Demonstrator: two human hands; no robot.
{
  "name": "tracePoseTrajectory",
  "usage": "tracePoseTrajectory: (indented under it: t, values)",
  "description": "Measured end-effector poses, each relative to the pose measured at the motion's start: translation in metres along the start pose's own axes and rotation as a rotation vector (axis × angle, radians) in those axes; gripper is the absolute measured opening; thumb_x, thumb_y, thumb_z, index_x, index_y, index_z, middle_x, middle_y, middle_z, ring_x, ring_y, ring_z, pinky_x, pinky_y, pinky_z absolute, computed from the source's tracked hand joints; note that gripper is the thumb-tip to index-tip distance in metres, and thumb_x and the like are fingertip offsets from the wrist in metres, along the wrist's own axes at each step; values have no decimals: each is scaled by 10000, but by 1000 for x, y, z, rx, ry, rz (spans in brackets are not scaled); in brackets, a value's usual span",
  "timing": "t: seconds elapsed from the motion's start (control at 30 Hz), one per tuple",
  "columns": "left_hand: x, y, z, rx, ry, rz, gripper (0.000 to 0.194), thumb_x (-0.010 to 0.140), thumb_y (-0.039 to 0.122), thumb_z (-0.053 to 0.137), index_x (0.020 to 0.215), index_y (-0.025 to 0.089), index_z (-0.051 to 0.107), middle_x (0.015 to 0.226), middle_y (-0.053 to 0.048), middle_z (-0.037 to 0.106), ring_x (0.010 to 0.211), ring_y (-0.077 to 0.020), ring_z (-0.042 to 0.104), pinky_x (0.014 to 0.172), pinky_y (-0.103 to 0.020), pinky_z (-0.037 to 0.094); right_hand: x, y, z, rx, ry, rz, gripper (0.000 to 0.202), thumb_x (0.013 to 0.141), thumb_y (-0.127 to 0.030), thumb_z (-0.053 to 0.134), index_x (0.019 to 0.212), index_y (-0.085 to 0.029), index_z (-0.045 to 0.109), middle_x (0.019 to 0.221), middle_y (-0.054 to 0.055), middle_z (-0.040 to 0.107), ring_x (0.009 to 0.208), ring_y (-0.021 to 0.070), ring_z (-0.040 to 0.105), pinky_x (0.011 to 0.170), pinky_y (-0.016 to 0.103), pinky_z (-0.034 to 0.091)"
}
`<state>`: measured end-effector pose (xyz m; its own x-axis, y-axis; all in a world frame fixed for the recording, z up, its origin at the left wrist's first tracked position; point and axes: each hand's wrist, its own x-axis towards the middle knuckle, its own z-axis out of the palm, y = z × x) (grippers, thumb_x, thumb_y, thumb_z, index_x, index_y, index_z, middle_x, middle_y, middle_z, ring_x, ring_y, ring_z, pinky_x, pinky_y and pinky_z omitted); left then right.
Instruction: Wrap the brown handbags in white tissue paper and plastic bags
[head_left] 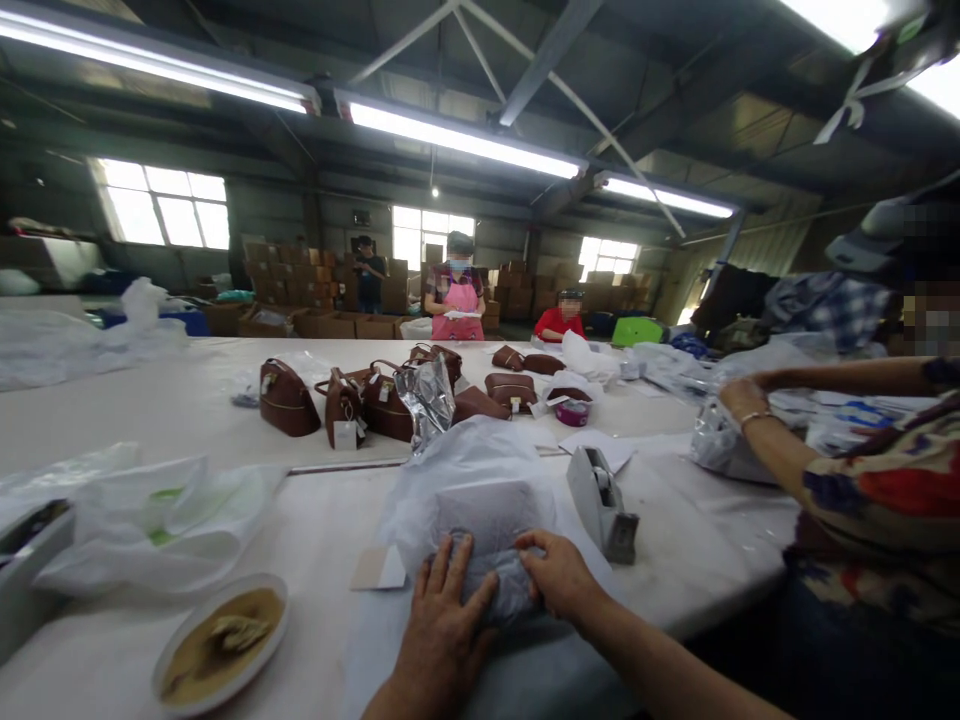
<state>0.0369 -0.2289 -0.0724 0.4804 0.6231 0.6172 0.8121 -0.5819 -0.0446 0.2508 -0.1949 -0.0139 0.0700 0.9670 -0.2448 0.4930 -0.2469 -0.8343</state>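
In front of me on the white table lies a bundle wrapped in thin white tissue paper (420,505); a rectangular shape shows faintly through, and what is inside is hidden. My left hand (450,620) rests flat on the near left part of the bundle, fingers spread. At the right side, my right hand (562,575) has its fingers curled, pinching the paper's edge. Just right of the bundle stands a grey tape dispenser (600,500). A small beige and white card (377,568) lies to the left of it.
A bowl of brown paste (225,640) sits at left, near plastic bags (180,520). Beyond the bundle are several brown handbags (289,400), silver foil (427,400) and a purple tape roll (572,412). At right, a co-worker's arms (772,430) handle clear plastic.
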Motion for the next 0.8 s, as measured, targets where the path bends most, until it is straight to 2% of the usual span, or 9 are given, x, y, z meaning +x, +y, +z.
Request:
tracePoseTrajectory:
  t: [0.27,0.4,0.5,0.6,0.7,0.8]
  values:
    - [3,4,5,-43,14,-36,745,687,249,772,1369,402,514,1598,-149,337,1419,-459,354,1016,-636,413,-1,-2,8,-144,143,-20,300,807,-167,526,1073,-187,663,436,-74,525,424,132,534,443,222,384]
    - [2,4,7,-61,-12,-60,747,687,233,753,1368,420,508,1601,-133,341,1433,-458,338,1037,-643,389,-6,-9,8,-250,195,-69,286,800,-165,545,1048,-204,682,527,-50,614,510,142,617,521,228,441]
    - [0,3,9,-64,-18,-60,764,694,230,746,1384,432,487,1611,-120,329,1441,-446,334,1049,-631,387,-10,-13,8,-355,240,-113,277,800,-199,569,1046,-230,693,685,-13,719,673,174,693,678,259,499]
    - [-2,2,11,-68,-4,-59,772,685,238,756,1383,431,489,1619,-113,316,1445,-448,328,1053,-632,387,-12,-15,7,-444,277,-138,338,787,-227,604,1114,-229,690,977,60,774,959,247,713,865,325,504]
    - [-3,1,13,-72,6,-64,764,686,244,760,1378,429,495,1620,-110,316,1442,-448,334,1049,-635,394,-11,-14,4,-547,292,-168,555,787,-249,620,1339,-207,583,1266,114,695,1189,279,636,1004,365,463]
    - [-4,1,13,-75,10,-63,774,683,248,770,1383,428,492,1625,-113,303,1441,-445,338,1044,-631,402,-7,-15,-3,-615,291,-186,662,785,-310,644,1419,-181,507,1326,130,658,1242,290,604,1032,381,460]
